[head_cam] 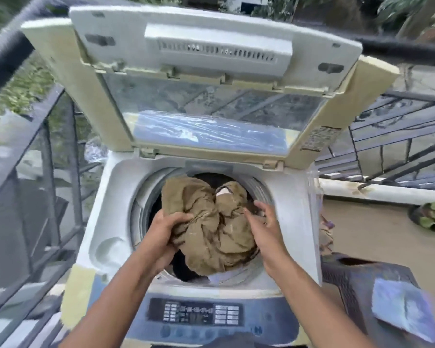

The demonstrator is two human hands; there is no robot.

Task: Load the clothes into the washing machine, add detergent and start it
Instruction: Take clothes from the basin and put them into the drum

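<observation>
Machine: a white, yellowed top-loading washing machine (106,212) fills the middle of the frame, its hinged lid with a clear window (211,116) standing open at the top.
Clothes: a crumpled olive-brown cloth garment (211,222) sits bunched in the mouth of the round drum (259,189), heaped at rim level over darker laundry.
Left hand: the left hand (161,229) grips the bundle's left edge, fingers curled into the fabric.
Right hand: the right hand (264,222) rests against the bundle's right side, fingers spread and only loosely bent; its grip is not closed on the cloth.
Key relation: the bundle lies between the two hands and just beyond them, its long axis running from lower right to upper left; both are about equally near.
Judgement: loading looks under way; the cloth needs pushing down.
Controls: the dark blue button panel (196,315) at the lower centre looks untouched.
</observation>
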